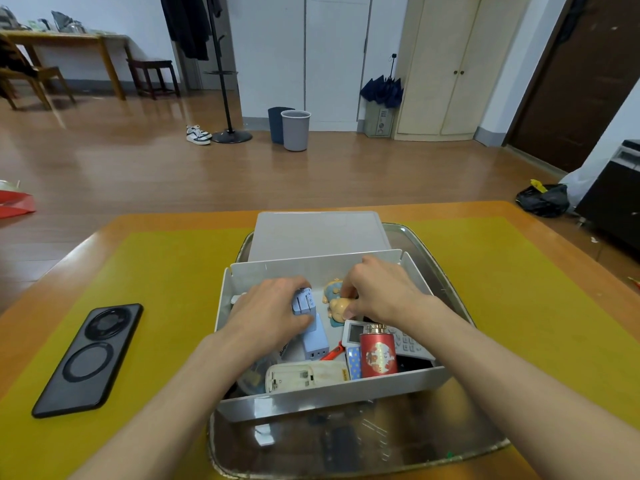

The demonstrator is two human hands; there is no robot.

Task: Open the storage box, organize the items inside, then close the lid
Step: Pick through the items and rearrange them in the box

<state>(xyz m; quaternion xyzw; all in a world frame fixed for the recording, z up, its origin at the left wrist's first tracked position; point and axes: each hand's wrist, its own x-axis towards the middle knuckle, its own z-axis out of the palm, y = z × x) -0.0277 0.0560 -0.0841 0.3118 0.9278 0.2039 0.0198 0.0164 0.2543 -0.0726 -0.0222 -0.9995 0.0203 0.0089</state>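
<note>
The grey storage box stands open on a metal tray, and its lid lies flat behind it. Both hands are inside the box. My left hand grips a pale blue plug adapter at the back left. My right hand pinches a small cartoon figurine at the back middle. Also in the box are a blue charger, a red can, a white calculator, a cream device and a red-handled tool.
A black phone lies face down on the yellow mat to the left of the tray. The wooden table's far edge runs behind the lid. Beyond it are the floor, bins and cupboards.
</note>
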